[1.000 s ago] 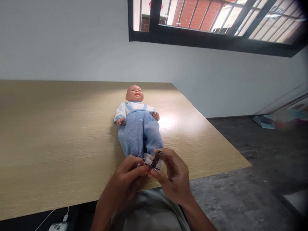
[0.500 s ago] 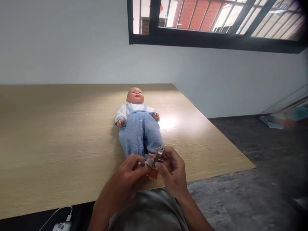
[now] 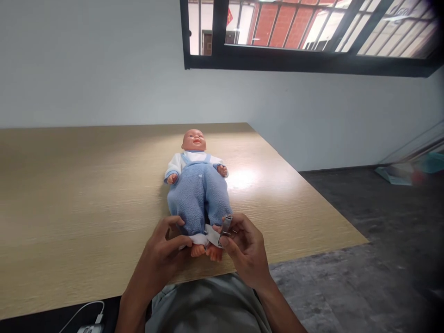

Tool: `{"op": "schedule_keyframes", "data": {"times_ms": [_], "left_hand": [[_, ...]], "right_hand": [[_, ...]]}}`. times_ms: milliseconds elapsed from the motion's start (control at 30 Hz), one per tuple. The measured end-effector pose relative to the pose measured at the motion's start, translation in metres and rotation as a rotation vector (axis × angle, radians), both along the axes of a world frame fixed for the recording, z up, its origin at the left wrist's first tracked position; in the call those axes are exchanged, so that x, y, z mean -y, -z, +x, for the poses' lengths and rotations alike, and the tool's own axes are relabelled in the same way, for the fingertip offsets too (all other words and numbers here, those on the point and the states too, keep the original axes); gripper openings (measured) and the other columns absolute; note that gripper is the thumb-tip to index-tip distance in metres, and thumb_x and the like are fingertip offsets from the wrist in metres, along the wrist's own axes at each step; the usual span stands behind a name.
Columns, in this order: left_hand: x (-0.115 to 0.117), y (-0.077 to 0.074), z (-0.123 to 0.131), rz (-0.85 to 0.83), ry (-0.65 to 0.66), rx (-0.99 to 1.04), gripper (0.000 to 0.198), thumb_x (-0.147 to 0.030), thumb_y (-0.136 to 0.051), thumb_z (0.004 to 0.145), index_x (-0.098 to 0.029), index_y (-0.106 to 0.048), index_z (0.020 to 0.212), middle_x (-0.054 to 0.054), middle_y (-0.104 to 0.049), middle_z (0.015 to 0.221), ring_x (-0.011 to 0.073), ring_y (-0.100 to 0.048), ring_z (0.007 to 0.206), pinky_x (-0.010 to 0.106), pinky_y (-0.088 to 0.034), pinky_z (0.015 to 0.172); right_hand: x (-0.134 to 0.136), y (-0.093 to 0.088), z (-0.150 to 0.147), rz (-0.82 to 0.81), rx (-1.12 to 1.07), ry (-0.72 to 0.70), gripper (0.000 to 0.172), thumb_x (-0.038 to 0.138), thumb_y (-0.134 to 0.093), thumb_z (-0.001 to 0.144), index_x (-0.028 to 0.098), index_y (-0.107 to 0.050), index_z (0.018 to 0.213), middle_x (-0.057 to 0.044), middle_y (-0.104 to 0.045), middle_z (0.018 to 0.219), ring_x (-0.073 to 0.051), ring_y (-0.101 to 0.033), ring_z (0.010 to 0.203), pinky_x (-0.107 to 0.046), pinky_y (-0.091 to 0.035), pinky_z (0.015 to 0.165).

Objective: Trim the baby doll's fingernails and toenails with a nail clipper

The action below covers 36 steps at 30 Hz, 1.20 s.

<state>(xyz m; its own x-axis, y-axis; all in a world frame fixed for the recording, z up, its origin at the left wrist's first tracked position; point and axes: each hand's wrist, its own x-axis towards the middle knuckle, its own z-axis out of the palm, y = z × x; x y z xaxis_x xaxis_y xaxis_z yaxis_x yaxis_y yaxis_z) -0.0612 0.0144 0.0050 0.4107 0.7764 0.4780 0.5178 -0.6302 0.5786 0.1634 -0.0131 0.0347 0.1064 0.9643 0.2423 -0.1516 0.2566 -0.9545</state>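
A baby doll (image 3: 198, 190) in a white top and blue fleece overalls lies on its back on the wooden table (image 3: 86, 194), feet toward me near the front edge. My right hand (image 3: 244, 249) pinches a small metal nail clipper (image 3: 225, 226) beside the doll's bare foot (image 3: 214, 252). My left hand (image 3: 163, 252) has its fingers curled around the doll's other lower leg and white cuff, just above that foot (image 3: 197, 250).
The table's right edge drops to a dark stone floor (image 3: 364, 259). A white cable and plug (image 3: 92, 319) lie below the front edge at the left. A barred window (image 3: 305, 32) sits high on the white wall. Coloured items lie on the floor at the far right.
My left hand has shifted left off the clipper onto the doll's other leg, uncovering both bare feet. The right hand keeps the clipper at the foot.
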Motion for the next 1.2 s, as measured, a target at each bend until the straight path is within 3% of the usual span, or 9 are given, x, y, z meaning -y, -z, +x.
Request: {"op": "schedule_keyframes", "data": {"times_ms": [100, 300, 500, 700, 933, 1100, 1200], "left_hand": [[0.001, 0.0, 0.003, 0.039, -0.073, 0.004, 0.016, -0.02, -0.065, 0.098, -0.028, -0.078, 0.095, 0.007, -0.05, 0.133, 0.0226, -0.061, 0.109, 0.035, -0.059, 0.088], [0.012, 0.002, 0.028, 0.089, -0.134, -0.071, 0.028, -0.024, -0.064, 0.097, -0.031, -0.074, 0.123, 0.011, -0.055, 0.134, 0.0267, -0.065, 0.108, 0.043, -0.063, 0.088], [0.013, 0.008, 0.029, 0.165, -0.17, -0.044, 0.012, -0.029, -0.066, 0.098, -0.026, -0.075, 0.105, 0.01, -0.059, 0.125, 0.024, -0.067, 0.099, 0.039, -0.061, 0.084], [0.009, -0.005, 0.029, 0.296, -0.135, 0.034, 0.019, -0.013, -0.062, 0.098, -0.022, -0.07, 0.113, 0.009, -0.064, 0.116, 0.0262, -0.062, 0.112, 0.043, -0.054, 0.098], [0.002, -0.02, 0.051, 0.303, -0.268, 0.237, 0.012, -0.019, -0.068, 0.096, -0.022, -0.07, 0.108, 0.01, -0.058, 0.125, 0.0255, -0.06, 0.116, 0.043, -0.055, 0.099], [0.004, -0.011, 0.061, 0.246, -0.348, 0.307, 0.012, -0.025, -0.069, 0.096, -0.023, -0.072, 0.108, 0.01, -0.054, 0.126, 0.0262, -0.06, 0.119, 0.042, -0.057, 0.097], [0.006, -0.003, 0.064, 0.234, -0.377, 0.351, 0.015, -0.028, -0.067, 0.097, -0.023, -0.073, 0.109, 0.011, -0.053, 0.129, 0.0261, -0.063, 0.117, 0.042, -0.059, 0.096]], "right_hand": [[-0.001, 0.0, 0.0, 0.013, 0.025, 0.003, 0.026, 0.04, -0.081, 0.088, 0.024, -0.064, 0.099, 0.0, -0.068, 0.085, -0.017, -0.074, 0.081, -0.026, -0.064, 0.074], [-0.002, -0.003, 0.002, 0.032, 0.105, -0.055, 0.022, 0.039, -0.076, 0.092, 0.023, -0.063, 0.097, 0.001, -0.065, 0.081, -0.014, -0.067, 0.064, -0.025, -0.059, 0.061], [-0.001, 0.002, 0.001, 0.036, 0.237, -0.07, 0.016, 0.035, -0.072, 0.094, 0.023, -0.062, 0.1, 0.002, -0.062, 0.079, -0.014, -0.065, 0.063, -0.027, -0.055, 0.06], [0.001, -0.004, -0.011, 0.051, 0.367, 0.017, 0.016, 0.025, -0.077, 0.088, 0.023, -0.063, 0.094, 0.001, -0.064, 0.082, -0.016, -0.062, 0.076, -0.027, -0.052, 0.072], [-0.002, -0.012, -0.011, -0.044, 0.245, -0.03, 0.018, 0.037, -0.068, 0.096, 0.023, -0.058, 0.095, 0.002, -0.059, 0.078, -0.014, -0.063, 0.062, -0.024, -0.057, 0.057], [-0.002, -0.012, -0.005, -0.058, 0.131, -0.088, 0.025, 0.045, -0.07, 0.096, 0.024, -0.056, 0.097, 0.002, -0.061, 0.084, -0.015, -0.07, 0.065, -0.024, -0.062, 0.057], [0.001, -0.014, 0.001, -0.025, 0.099, -0.116, 0.026, 0.041, -0.074, 0.095, 0.026, -0.058, 0.109, -0.003, -0.071, 0.096, -0.017, -0.076, 0.079, -0.028, -0.066, 0.07]]}}
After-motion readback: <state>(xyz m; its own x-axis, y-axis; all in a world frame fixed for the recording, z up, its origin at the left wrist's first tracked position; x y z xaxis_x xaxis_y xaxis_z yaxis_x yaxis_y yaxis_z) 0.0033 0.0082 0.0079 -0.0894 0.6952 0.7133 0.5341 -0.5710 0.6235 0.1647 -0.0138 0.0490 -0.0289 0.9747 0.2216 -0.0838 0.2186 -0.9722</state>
